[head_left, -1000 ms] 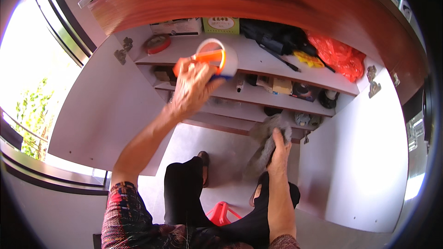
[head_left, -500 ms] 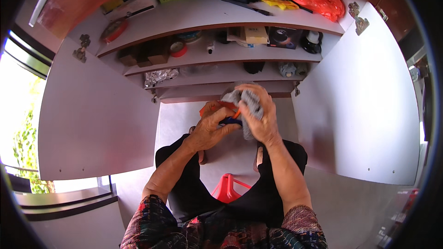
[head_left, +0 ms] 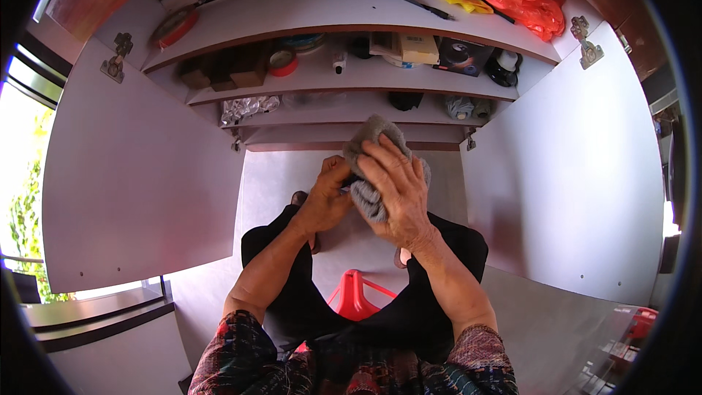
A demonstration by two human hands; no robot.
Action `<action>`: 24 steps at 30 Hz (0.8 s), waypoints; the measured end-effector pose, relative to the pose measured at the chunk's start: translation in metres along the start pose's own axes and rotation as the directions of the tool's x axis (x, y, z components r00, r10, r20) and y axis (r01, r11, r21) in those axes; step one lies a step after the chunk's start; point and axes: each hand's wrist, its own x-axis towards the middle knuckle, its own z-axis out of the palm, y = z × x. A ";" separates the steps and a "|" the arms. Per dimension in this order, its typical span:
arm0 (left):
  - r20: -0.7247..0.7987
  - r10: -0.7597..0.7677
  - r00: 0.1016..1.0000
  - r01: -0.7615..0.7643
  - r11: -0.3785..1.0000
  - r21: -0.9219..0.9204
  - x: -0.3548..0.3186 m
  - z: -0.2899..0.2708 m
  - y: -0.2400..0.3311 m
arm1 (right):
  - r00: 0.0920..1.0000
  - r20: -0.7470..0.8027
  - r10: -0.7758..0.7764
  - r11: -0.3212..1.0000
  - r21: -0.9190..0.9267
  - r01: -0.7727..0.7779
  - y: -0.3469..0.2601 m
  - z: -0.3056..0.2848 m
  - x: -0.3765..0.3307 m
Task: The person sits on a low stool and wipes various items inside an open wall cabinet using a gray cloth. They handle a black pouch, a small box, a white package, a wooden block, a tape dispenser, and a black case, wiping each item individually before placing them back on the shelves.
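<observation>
- Right hand (head_left: 400, 201) clamped on grey cloth (head_left: 374, 129).
- Left hand (head_left: 329, 195) curled close by; cannot tell its grip.
- Likely step: wiping; next calls for 2 steady hands.

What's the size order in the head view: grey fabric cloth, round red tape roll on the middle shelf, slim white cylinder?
1. Grey cloth, partly hidden by the right hand
2. Red tape roll
3. White cylinder
</observation>
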 end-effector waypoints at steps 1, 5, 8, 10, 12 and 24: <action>0.045 -0.018 0.999 0.019 0.999 -0.025 0.001 -0.003 0.002 | 0.998 -0.010 -0.054 0.998 -0.026 0.054 -0.002 0.001 -0.001; 0.187 -0.153 0.970 0.142 0.987 0.070 -0.001 -0.012 0.020 | 0.967 0.121 0.226 0.895 0.367 -0.255 0.016 -0.007 0.005; 0.317 -0.193 0.929 0.180 0.981 0.070 0.001 -0.014 0.038 | 0.772 0.409 0.486 0.439 0.650 -0.621 0.030 -0.016 0.002; 0.382 -0.260 0.887 0.333 0.933 -0.137 -0.001 -0.017 0.040 | 0.673 0.541 0.505 0.191 0.690 -0.698 0.043 -0.017 0.003; 0.337 -0.241 0.910 0.365 0.851 -0.377 -0.001 -0.017 0.038 | 0.610 0.610 0.505 -0.065 0.732 -0.678 0.046 -0.018 0.006; -0.007 -0.352 0.936 0.119 0.336 -0.934 0.020 -0.023 -0.005 | 0.675 0.536 0.506 0.487 0.469 -0.737 0.049 0.004 0.000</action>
